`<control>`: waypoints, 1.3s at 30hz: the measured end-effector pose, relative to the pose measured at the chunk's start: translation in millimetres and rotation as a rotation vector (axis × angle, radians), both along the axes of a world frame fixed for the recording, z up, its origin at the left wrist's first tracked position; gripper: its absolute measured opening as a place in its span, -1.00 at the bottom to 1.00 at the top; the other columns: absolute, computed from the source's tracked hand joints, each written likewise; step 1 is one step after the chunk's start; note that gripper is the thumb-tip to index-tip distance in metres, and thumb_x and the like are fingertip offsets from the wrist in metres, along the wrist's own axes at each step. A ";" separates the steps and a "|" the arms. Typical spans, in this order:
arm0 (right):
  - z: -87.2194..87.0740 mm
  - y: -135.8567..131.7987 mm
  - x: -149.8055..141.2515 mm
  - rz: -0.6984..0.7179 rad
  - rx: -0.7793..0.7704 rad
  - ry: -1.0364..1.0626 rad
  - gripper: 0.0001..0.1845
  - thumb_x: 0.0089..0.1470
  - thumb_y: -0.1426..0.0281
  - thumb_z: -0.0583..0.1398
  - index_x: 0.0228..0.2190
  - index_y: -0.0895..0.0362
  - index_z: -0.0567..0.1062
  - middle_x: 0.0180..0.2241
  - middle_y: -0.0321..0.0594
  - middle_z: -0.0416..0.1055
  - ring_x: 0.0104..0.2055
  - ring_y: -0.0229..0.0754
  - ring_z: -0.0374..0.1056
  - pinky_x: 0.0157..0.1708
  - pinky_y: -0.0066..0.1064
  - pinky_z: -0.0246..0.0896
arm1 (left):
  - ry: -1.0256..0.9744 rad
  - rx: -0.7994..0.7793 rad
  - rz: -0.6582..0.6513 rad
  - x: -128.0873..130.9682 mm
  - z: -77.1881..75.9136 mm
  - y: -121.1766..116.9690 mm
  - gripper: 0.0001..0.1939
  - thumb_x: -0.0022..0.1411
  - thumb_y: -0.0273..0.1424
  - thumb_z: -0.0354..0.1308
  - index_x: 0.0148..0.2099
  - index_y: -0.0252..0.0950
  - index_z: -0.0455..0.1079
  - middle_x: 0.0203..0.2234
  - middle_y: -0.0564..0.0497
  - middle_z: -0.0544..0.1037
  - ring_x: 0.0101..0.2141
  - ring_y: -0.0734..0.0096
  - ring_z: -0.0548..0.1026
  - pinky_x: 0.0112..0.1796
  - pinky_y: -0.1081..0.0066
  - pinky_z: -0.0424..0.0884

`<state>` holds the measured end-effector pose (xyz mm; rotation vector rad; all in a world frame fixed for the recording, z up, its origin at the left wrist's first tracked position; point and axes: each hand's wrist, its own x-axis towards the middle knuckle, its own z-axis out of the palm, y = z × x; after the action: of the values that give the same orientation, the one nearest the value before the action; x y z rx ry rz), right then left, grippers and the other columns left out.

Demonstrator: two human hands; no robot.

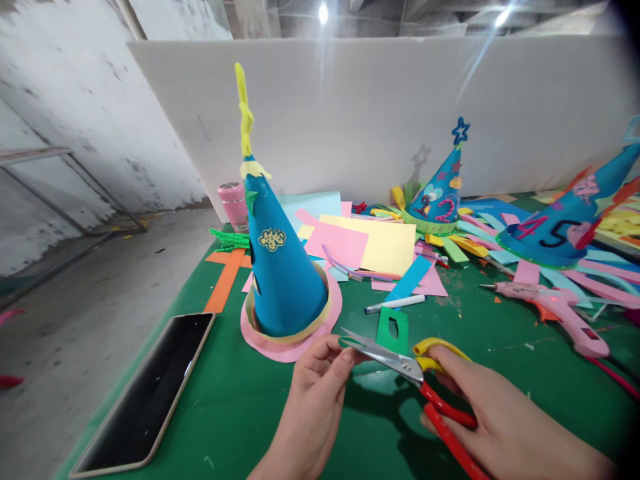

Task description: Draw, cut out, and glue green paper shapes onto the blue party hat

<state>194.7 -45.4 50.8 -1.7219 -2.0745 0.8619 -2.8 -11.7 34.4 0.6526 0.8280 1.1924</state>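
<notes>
My right hand (500, 420) grips a pair of scissors (400, 363) with red and yellow handles, blades pointing left. My left hand (320, 380) pinches a small green paper scrap (350, 344) at the blade tips. Just beyond the blades lies a green paper piece (391, 330) with a cut-out hole. A tall blue paper cone hat (283, 267) with a pink brim and a yellow pipe-cleaner top stands right behind my left hand on the green table (240, 413).
A dark tablet (150, 393) lies at the table's left edge. A white marker (395, 304), pink glue gun (555, 303), coloured paper sheets (370, 243), strips and two more blue cone hats (440, 190) fill the back right. A pink cup (233, 203) stands by a white board (350, 113).
</notes>
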 end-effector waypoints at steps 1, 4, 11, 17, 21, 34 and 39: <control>0.0 -0.1 0.5 0.000 0.001 0.000 -0.80 0.00 0.21 0.09 -0.32 0.03 0.31 -0.40 -0.23 0.42 -0.45 -0.15 0.36 -0.48 -0.44 0.23 | 0.001 0.001 -0.001 -0.1 0.0 0.1 -0.96 0.03 -0.48 0.22 -0.45 -0.30 0.42 -0.48 0.05 0.50 -0.35 0.47 0.45 -0.24 0.52 0.32; -0.3 0.2 0.2 -0.012 -0.001 -0.003 -0.79 -0.01 0.20 0.10 -0.32 0.03 0.32 -0.40 -0.23 0.44 -0.46 -0.16 0.37 -0.51 -0.45 0.24 | 0.003 -0.005 -0.002 -0.9 -0.7 0.3 -0.95 0.03 -0.48 0.22 -0.45 -0.30 0.41 -0.49 0.06 0.50 -0.35 0.47 0.46 -0.25 0.52 0.32; 0.3 1.5 -3.8 -0.026 -0.007 0.000 -0.80 -0.05 0.20 0.11 -0.36 0.04 0.35 -0.47 -0.25 0.45 -0.49 -0.16 0.37 -0.55 -0.47 0.25 | -0.017 -0.018 -0.012 -0.9 1.6 -0.8 -0.94 0.00 -0.50 0.23 -0.47 -0.30 0.40 -0.53 0.09 0.49 -0.42 0.52 0.44 -0.29 0.54 0.32; -3.3 0.6 -2.5 -0.018 -0.061 0.052 -0.82 -0.01 0.22 0.10 -0.35 0.04 0.31 -0.46 -0.24 0.45 -0.47 -0.16 0.39 -0.51 -0.46 0.29 | -0.024 -0.004 -0.082 -1.5 4.8 0.1 -0.92 0.07 -0.49 0.17 -0.47 -0.30 0.39 -0.50 0.06 0.52 -0.39 0.46 0.47 -0.24 0.49 0.31; -6.7 -0.4 -0.8 0.009 -0.118 0.081 -0.80 0.03 0.21 0.08 -0.31 0.05 0.29 -0.43 -0.24 0.46 -0.41 -0.16 0.42 -0.41 -0.46 0.34 | -0.013 -0.012 -0.109 -2.0 3.1 -1.0 -0.94 0.07 -0.48 0.16 -0.45 -0.31 0.38 -0.49 0.02 0.53 -0.37 0.39 0.49 -0.25 0.44 0.29; -13.7 0.9 11.3 0.022 -0.041 -0.040 -0.50 0.05 0.17 0.03 -0.02 0.16 0.17 -0.22 -0.10 0.49 -0.27 -0.13 0.46 -0.40 -0.54 0.37 | -0.025 -0.090 -0.091 -2.4 3.2 -1.4 -0.85 0.08 -0.49 0.14 -0.50 -0.32 0.26 -0.49 0.00 0.52 -0.38 0.33 0.50 -0.21 0.38 0.24; -9.3 -2.9 4.7 0.024 -0.071 -0.030 -0.71 0.04 0.17 0.03 -0.22 0.05 0.24 -0.43 -0.24 0.46 -0.25 -0.11 0.42 -0.51 -0.52 0.31 | -0.036 -0.038 -0.099 -2.8 1.3 -2.2 -0.89 0.11 -0.50 0.12 -0.47 -0.31 0.29 -0.48 0.04 0.51 -0.34 0.35 0.49 -0.21 0.39 0.24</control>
<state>199.4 -48.3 41.5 -1.7606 -2.1117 0.9330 -5.7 -13.9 35.7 0.6327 0.7772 1.0934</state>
